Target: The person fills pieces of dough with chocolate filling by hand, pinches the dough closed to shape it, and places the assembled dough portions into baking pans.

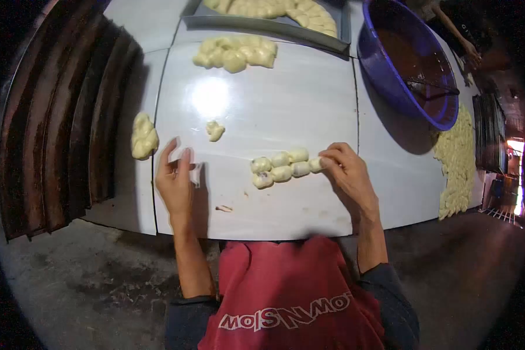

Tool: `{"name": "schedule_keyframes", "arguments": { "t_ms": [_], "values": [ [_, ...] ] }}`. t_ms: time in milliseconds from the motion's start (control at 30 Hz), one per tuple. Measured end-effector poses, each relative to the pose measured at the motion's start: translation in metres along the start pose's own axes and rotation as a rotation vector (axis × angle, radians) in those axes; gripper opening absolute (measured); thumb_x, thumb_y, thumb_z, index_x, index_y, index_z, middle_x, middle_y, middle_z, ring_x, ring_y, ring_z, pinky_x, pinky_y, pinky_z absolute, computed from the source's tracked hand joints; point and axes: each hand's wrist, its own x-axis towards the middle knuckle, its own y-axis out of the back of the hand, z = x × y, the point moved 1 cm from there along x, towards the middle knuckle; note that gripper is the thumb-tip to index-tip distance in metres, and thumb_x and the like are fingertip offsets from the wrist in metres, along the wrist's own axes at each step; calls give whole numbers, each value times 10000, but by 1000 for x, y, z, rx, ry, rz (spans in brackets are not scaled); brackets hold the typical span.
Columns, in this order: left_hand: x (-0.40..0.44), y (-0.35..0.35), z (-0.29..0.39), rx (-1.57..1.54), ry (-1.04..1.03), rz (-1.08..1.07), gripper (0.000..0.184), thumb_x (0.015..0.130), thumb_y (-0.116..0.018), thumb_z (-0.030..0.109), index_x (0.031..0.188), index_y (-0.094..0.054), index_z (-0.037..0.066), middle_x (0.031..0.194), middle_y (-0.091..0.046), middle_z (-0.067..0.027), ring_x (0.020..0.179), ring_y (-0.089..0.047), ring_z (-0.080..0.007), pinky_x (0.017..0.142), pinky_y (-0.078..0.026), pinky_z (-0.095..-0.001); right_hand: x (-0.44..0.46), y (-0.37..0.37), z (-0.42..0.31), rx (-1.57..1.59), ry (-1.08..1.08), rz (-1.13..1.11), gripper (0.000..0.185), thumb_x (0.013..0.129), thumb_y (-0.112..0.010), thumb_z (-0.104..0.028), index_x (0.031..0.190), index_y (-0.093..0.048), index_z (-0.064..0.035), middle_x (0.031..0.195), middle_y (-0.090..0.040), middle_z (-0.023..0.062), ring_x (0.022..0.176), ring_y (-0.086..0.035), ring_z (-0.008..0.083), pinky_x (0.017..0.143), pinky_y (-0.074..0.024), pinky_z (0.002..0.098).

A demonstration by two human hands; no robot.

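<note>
Two short rows of small pale dough balls (281, 172) lie together on the white tabletop, a few with dark patches. At the right end of the nearer row, my right hand (350, 174) pinches a dough ball (315, 165) between thumb and fingers. My left hand (177, 181) is above the table to the left, fingers apart and slightly blurred, with no object I can make out in it. Past its fingertips sits a small scrap of dough (214, 131). A larger dough lump (144, 136) rests left of that hand, by the table seam.
A dough slab (234, 52) lies at the back, before a metal tray (268, 23) of shaped dough. Back right stands a purple basin (385, 64) of brown filling. Many dough pieces (455, 166) cover the far right. Dark trays (58, 122) stand left. Another person's hand (473, 57) shows beyond.
</note>
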Motion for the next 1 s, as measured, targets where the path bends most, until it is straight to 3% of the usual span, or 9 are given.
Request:
{"name": "schedule_keyframes", "arguments": {
  "t_ms": [133, 400, 467, 500, 700, 800, 867, 900, 1000],
  "values": [
    [29, 60, -10, 447, -275, 307, 437, 953, -683, 221, 1341, -596, 39, 1162, -654, -118, 852, -636, -167, 752, -529, -312, 5, -3, -18, 82, -59, 219, 301, 961, -594, -204, 1146, -663, 23, 1052, -669, 150, 943, -645, 224, 857, -517, 351],
    [91, 83, -43, 150, 49, 118, 683, 955, -611, 405, 1376, -478, -116, 1340, -555, -318, 1249, -547, -407, 1080, -378, -410, 75, -91, -144, 393, 1, -144, 304, 950, -637, -217, 1133, -663, 24, 1008, -653, 143, 895, -654, 217, 780, -548, 338],
    [103, 78, -50, -15, -31, 100, 660, 948, -611, 381, 1370, -486, -111, 1334, -565, -311, 1243, -552, -407, 1079, -381, -405, 108, -134, -168, 353, 125, -303, 319, 935, -667, -262, 1120, -677, -3, 1069, -650, 170, 909, -673, 245, 794, -554, 377],
    [112, 82, -46, 63, 162, -4, 603, 931, -629, 322, 1344, -511, -100, 1284, -606, -273, 1205, -579, -356, 1044, -413, -380, 128, -162, -174, 232, 297, -272, 352, 922, -675, -280, 1143, -666, -6, 1134, -632, 192, 965, -665, 272, 824, -547, 401],
    [126, 84, -61, -126, 14, -108, 439, 908, -637, 222, 1254, -598, -45, 1121, -672, -138, 1014, -637, -216, 923, -488, -333, 194, -269, -226, -303, 988, 13, 433, 887, -670, -334, 1249, -627, -99, 1442, -416, 283, 1301, -430, 437, 949, -467, 525],
    [115, 95, -53, -255, 159, -180, 378, 894, -645, 170, 1226, -622, -9, 1111, -663, -101, 1018, -630, -185, 889, -500, -303, 218, -272, -226, -251, 1208, -150, 370, 881, -634, -398, 990, -662, -46, 1218, -603, 256, 1153, -575, 386, 877, -504, 453],
    [112, 100, -46, -335, 182, -276, 350, 881, -660, 151, 1200, -638, 11, 1076, -665, -80, 971, -634, -159, 852, -511, -283, 200, -236, -238, -95, 717, -571, 282, 873, -637, -319, 906, -629, -39, 852, -631, 160, 840, -620, 261, 739, -489, 389],
    [104, 107, -22, -278, 184, -309, 325, 864, -676, 126, 1175, -656, 35, 989, -670, -57, 859, -629, -122, 751, -513, -255, 198, -228, -229, 14, 779, -500, 271, 851, -621, -295, 822, -568, -31, 653, -517, 50, 629, -492, 143, 597, -418, 331],
    [97, 112, 18, -88, -165, -408, 291, 849, -668, 146, 1107, -713, 19, 949, -669, -58, 788, -605, -117, 699, -485, -252, 166, -179, -211, 256, 429, -551, 203, 860, -587, -249, 890, -586, -48, 758, -535, -30, 679, -474, 86, 580, -388, 269]
  ]
}}
